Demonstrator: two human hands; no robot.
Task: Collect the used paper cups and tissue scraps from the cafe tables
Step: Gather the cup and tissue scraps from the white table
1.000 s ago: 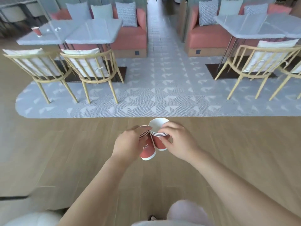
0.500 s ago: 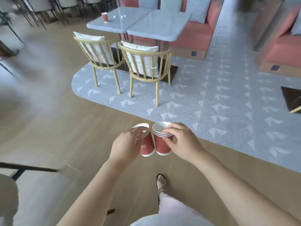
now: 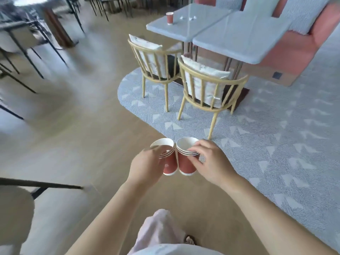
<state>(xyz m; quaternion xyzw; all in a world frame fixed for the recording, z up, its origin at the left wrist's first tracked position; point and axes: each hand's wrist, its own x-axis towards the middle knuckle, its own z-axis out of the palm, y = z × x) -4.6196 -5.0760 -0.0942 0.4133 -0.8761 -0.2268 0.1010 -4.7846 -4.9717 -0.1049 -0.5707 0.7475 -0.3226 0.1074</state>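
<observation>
My left hand grips a stack of red paper cups with white rims. My right hand grips a second stack of red cups right beside it, the two stacks touching. Both are held in front of me over the wooden floor. On the far grey table stands another red paper cup near its left edge. Small white tissue scraps lie on the table to the right of that cup.
Two wooden chairs with white cushions stand between me and the table, on a grey patterned rug. A coral sofa sits behind the tables. Dark metal chairs stand on the left, a black chair leg close by.
The view has swung and come closer to the table with the cup; the chairs and table now sit larger and to the upper right. Both hands keep hold of their cup stacks.
</observation>
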